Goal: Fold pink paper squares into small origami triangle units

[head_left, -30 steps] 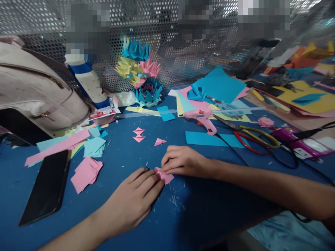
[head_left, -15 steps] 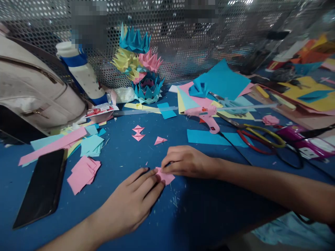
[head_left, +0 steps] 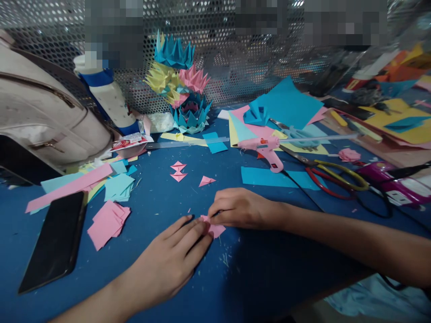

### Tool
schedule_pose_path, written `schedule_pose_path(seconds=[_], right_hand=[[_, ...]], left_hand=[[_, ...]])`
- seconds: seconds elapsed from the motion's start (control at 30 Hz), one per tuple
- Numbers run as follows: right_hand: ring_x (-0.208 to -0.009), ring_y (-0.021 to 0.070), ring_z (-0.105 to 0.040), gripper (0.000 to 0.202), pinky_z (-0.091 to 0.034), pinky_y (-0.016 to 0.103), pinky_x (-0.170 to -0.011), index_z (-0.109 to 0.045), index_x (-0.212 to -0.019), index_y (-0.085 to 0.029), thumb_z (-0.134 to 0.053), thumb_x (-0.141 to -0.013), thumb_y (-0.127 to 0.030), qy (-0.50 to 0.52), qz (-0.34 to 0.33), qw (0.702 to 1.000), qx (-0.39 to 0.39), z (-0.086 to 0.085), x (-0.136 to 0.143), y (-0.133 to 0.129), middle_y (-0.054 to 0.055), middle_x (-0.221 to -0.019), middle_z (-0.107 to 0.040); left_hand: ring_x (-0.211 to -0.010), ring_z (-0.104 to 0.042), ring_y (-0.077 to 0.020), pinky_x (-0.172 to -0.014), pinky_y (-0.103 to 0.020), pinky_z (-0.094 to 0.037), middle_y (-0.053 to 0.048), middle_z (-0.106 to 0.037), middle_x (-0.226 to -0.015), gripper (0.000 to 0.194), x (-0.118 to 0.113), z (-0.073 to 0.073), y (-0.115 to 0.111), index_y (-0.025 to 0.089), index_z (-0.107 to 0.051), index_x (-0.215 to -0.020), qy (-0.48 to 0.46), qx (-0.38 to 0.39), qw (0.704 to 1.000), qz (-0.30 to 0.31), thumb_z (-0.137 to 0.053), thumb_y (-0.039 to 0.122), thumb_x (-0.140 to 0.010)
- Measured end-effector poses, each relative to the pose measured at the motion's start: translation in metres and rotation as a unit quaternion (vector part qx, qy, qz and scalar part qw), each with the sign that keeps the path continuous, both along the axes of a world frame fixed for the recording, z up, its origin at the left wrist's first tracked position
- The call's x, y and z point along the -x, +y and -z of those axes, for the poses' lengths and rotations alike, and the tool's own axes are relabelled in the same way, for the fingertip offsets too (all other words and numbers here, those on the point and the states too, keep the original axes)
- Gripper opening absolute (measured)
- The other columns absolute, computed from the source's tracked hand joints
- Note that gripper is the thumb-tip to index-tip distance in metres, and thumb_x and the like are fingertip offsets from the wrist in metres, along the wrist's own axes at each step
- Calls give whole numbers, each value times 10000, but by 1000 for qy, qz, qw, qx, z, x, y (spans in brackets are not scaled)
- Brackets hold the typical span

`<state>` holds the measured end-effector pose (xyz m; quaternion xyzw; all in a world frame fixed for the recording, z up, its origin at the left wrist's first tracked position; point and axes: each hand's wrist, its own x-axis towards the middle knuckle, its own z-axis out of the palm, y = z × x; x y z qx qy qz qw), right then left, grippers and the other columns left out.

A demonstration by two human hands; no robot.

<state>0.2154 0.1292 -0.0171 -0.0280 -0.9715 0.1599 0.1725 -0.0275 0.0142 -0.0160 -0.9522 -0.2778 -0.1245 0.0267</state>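
Note:
A small pink paper square [head_left: 217,230] lies partly folded on the blue table between my hands. My left hand [head_left: 180,255] rests with its fingers stretched out flat, the tips pressing on the left side of that paper. From the right, my right hand [head_left: 244,208] pinches the paper's upper edge, fingers curled and covering part of it. Beyond my hands lie a folded pink paper triangle [head_left: 206,181] and a pair of folded pink pieces [head_left: 178,171] set point to point. To the left sits a stack of pink paper squares [head_left: 107,224].
Left: a phone [head_left: 50,242], paper strips [head_left: 72,186], a bag [head_left: 43,103] and a bottle [head_left: 109,96]. At the back stand folded paper flowers [head_left: 191,114]. On the right lie a pink glue gun [head_left: 266,150] with its cord, scissors [head_left: 336,179] and a blue strip [head_left: 279,178].
Both hands stay on the pink paper square in nearly the same pose. The whole view has shifted very slightly; nothing else has visibly moved.

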Motion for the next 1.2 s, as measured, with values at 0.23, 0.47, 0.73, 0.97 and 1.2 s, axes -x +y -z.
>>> schedule_pose_path(seconds=[0.23, 0.47, 0.73, 0.97, 1.2], right_hand=[[-912, 156, -555, 322, -425, 305, -819, -679, -1067, -170, -381, -1068, -292, -18, -25, 999, 31, -9, -1, 4, 61, -1112, -712], [-913, 155, -560, 325, -420, 305, -816, -685, -1102, -169, -384, -1067, -288, -13, -28, 999, 16, -5, -4, 6, 54, -1107, -727], [-949, 152, -570, 285, -435, 285, -799, -679, -1193, -211, -462, -1041, -317, -8, 11, 1000, 11, -1, -2, 6, 63, -1111, -678], [-943, 155, -554, 266, -428, 287, -801, -680, -1196, -216, -489, -1029, -300, -26, 4, 999, 29, -7, 0, 6, 69, -1101, -659], [-907, 168, -519, 271, -395, 320, -787, -664, -1200, -224, -460, -1039, -300, -44, -7, 999, -27, -8, -1, 6, 53, -1115, -661]], left_hand=[[-1283, -557, -294, -1079, -475, -473, -134, -590, -1388, 448, -1, 2, 0, 63, -511, -1402, 2, -14, 1000, -1, -353, 130, -989], [-1229, -578, -263, -1097, -467, -413, -121, -632, -1327, 435, -1, 1, 0, 64, -527, -1387, -15, -20, 1000, 4, -306, 142, -1021], [-1234, -554, -265, -1101, -460, -385, -114, -615, -1345, 448, -1, 1, -1, 63, -511, -1402, -10, -10, 1000, 1, -327, 127, -999], [-1222, -563, -270, -1082, -474, -433, -124, -618, -1341, 445, 0, 1, 0, 60, -516, -1396, -10, 10, 1000, 4, -347, 124, -989], [-1233, -576, -278, -1061, -475, -482, -149, -599, -1368, 455, -1, 3, -1, 53, -512, -1398, -20, 13, 1000, -2, -351, 100, -974]])
